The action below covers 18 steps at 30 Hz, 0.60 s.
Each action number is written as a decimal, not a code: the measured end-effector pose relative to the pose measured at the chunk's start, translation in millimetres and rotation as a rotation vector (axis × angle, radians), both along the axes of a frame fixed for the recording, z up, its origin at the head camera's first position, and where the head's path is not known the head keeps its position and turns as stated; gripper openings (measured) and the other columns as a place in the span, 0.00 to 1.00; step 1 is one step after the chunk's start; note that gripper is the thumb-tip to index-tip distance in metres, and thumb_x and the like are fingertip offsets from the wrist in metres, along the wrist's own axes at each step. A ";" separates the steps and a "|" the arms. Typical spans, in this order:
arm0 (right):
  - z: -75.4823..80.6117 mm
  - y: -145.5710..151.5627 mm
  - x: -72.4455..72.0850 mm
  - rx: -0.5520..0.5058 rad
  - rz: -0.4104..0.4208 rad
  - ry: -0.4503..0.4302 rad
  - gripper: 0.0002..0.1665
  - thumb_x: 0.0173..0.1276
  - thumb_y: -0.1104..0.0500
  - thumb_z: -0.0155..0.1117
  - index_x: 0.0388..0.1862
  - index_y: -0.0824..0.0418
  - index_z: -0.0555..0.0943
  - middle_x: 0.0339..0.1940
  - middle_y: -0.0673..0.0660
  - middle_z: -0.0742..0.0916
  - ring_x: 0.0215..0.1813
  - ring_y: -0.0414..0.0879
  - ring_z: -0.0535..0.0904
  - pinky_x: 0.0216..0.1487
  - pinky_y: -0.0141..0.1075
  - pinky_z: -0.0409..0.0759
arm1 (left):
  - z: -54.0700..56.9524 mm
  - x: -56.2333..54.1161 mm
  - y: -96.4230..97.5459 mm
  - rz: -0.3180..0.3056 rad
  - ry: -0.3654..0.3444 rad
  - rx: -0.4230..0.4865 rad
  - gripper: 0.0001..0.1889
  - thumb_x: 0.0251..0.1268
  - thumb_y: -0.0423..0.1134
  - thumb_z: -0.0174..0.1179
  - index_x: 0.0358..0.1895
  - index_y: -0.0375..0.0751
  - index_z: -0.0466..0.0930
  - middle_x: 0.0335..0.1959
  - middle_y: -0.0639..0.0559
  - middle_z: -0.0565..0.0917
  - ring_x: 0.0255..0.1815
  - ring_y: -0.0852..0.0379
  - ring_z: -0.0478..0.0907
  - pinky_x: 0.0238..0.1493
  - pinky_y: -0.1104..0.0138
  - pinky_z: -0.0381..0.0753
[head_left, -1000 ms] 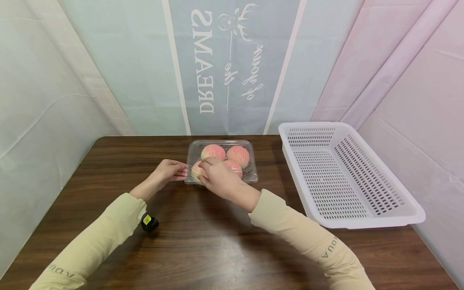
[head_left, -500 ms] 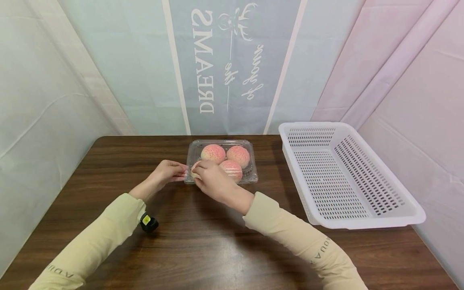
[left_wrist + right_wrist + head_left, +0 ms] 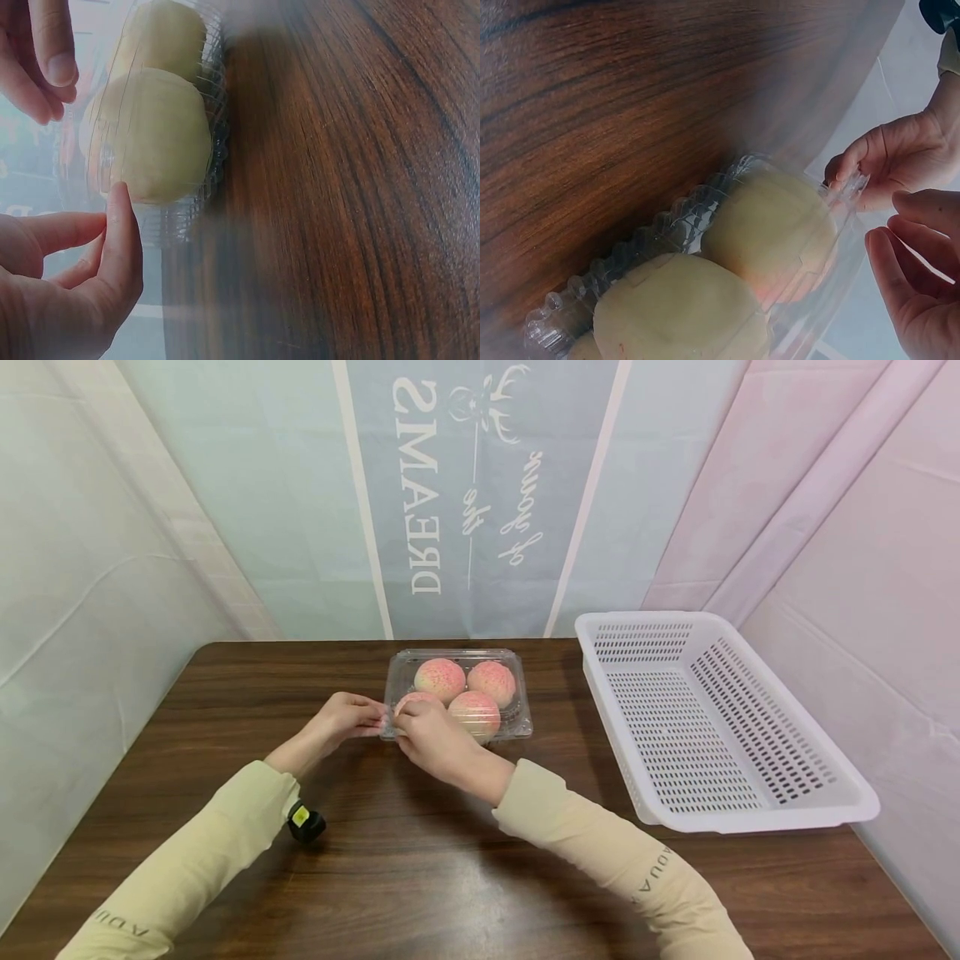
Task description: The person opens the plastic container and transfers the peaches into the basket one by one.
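A clear plastic container [image 3: 522, 693] with pink and pale-yellow peaches [image 3: 474, 714] inside stands near the table's far edge. My left hand [image 3: 347, 717] is at the container's left end; thumb and fingers pinch its clear rim, as the right wrist view also shows. My right hand [image 3: 435, 739] is over the front left corner, partly covering one peach [image 3: 415, 700]. Its fingers are bent, with nothing seen between them. In the left wrist view, the right fingertips [image 3: 60, 71] are beside the clear lid; whether they touch it I cannot tell.
A white perforated plastic basket [image 3: 656, 760] stands on the right of the brown wooden table [image 3: 420, 860]. Behind the table hangs a pale fabric backdrop [image 3: 480, 568] with mirrored lettering. A black wrist device [image 3: 306, 822] is on the left sleeve.
My right hand has slid left along the container's front toward its left corner, uncovering more of the front right peach. The left hand has stayed at the left end.
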State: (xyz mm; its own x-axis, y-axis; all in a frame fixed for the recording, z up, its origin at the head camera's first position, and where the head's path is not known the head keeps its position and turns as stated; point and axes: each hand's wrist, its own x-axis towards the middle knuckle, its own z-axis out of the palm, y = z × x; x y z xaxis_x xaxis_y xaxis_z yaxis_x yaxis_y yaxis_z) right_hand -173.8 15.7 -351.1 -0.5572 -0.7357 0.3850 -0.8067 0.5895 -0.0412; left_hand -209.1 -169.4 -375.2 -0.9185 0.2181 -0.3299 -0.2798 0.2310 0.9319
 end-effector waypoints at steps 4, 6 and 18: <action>-1.8 -1.6 2.5 0.054 -0.053 -0.016 0.10 0.59 0.60 0.64 0.40 0.61 0.83 0.37 0.51 0.82 0.44 0.41 0.78 0.44 0.27 0.75 | 0.1 0.5 -0.8 -0.007 -0.003 -0.003 0.18 0.68 0.29 0.46 0.54 0.14 0.66 0.26 0.53 0.79 0.28 0.64 0.78 0.36 0.71 0.79; -2.4 -2.5 3.1 0.064 -0.063 -0.015 0.10 0.60 0.59 0.64 0.40 0.60 0.82 0.38 0.51 0.82 0.43 0.41 0.78 0.42 0.27 0.75 | 0.3 0.7 -0.9 -0.005 -0.004 0.001 0.18 0.68 0.29 0.46 0.54 0.14 0.66 0.26 0.53 0.80 0.28 0.64 0.78 0.36 0.71 0.79; -8.3 -5.7 2.4 0.039 -0.053 0.036 0.06 0.60 0.60 0.64 0.36 0.58 0.82 0.40 0.51 0.81 0.48 0.43 0.74 0.50 0.28 0.71 | -0.3 0.6 -0.7 0.001 -0.016 0.020 0.19 0.67 0.28 0.46 0.54 0.13 0.64 0.24 0.54 0.80 0.26 0.65 0.78 0.34 0.73 0.79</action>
State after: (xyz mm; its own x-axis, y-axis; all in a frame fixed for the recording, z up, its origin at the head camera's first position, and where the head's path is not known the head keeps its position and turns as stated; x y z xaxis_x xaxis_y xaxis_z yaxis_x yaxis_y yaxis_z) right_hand -171.3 10.0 -359.3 -0.5817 -0.7204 0.3777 -0.7751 0.6317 0.0111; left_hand -208.5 -170.1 -375.5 -0.9135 0.2236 -0.3398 -0.2947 0.2120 0.9318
